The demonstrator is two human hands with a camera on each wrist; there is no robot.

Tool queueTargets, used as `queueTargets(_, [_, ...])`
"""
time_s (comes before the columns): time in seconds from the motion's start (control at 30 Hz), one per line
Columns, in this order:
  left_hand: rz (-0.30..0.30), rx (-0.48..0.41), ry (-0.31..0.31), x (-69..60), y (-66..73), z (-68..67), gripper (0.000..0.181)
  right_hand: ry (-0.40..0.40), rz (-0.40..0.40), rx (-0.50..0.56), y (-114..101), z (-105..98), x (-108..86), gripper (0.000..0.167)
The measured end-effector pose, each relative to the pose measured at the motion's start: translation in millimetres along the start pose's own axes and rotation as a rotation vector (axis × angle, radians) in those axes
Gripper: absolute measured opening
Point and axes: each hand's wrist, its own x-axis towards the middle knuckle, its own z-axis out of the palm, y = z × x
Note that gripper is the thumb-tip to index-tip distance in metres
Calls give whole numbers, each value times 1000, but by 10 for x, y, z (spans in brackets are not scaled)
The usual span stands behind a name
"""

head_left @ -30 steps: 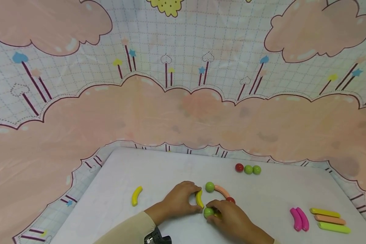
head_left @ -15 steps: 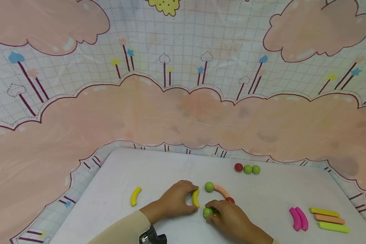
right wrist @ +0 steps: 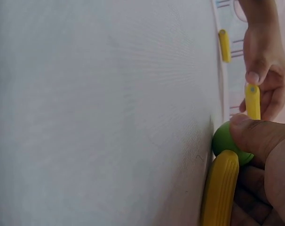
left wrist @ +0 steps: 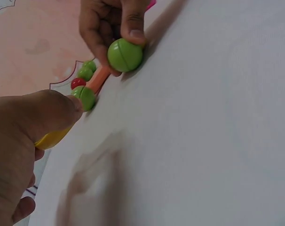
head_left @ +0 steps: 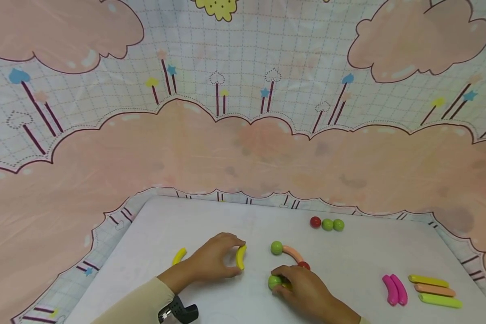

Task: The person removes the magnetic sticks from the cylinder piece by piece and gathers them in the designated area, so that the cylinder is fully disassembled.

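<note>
In the head view my left hand [head_left: 210,258] pinches a yellow curved toy rod [head_left: 240,257] between thumb and fingertips, left of a half-built ring of toy pieces. My right hand [head_left: 305,290] grips a green ball [head_left: 274,282] at the near end of that ring. Against this ball lies another yellow rod [right wrist: 220,188], seen clearly in the right wrist view and mostly covered by the hand from above. An orange curved rod [head_left: 293,253] joins a second green ball [head_left: 276,247] to a red ball [head_left: 304,265], which my right hand partly hides.
Farther back stand a red ball [head_left: 315,222] and two green balls [head_left: 327,224] in a row. To the right lie two pink curved rods [head_left: 390,290] and three straight sticks, one orange [head_left: 434,290]. A yellow curved rod [head_left: 179,255] at left is partly behind my left hand.
My left hand has drawn away to the left with its yellow rod, widening the gap to the green balls. My right hand keeps its place on the near green ball.
</note>
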Motion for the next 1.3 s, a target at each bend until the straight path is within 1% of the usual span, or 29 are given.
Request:
queueTargets(0.07, [-4,-1,15,-51,-31,-64,66,5,-1,-1,1,5,-2,39])
queueTargets(0.2, [15,7,55,-138,-105,-168,64,26,-29,1,21,10,-15,38])
queueTargets(0.3, [11,6,67,-198,-153,-237,64,37,-48,8,35,10,-23,38])
queueTargets(0.47, [-22,-11,62,-280,-203,-325,64,41,-55,24,49,12,-24,39])
queueTargets(0.57, [-45,-8,57,-335,-228,-367,64,31,-35,16,40,12,-22,38])
queueTargets(0.67, [-55,-9,59,-394,-267,-410,65,24,-17,5,25,15,-21,38])
queueTargets(0.83, [-81,-14,72,-510,-350,-487,65,21,-13,0,9,14,-25,39])
queueTargets(0.93, [-132,-41,80,-579,-387,-530,66,16,-11,-8,8,9,-25,39])
queueTargets(1.1, [-282,-71,86,-691,-454,-561,67,12,-1,-6,8,21,-24,39])
queueTargets(1.17, [-326,-73,84,-734,-485,-570,67,13,-1,-4,10,27,-25,39])
queueTargets(1.23, [-341,-64,86,-766,-518,-584,67,13,-1,-6,14,24,-23,39])
queueTargets(1.3, [-328,-56,89,-798,-552,-603,66,14,-1,-10,17,22,-21,39])
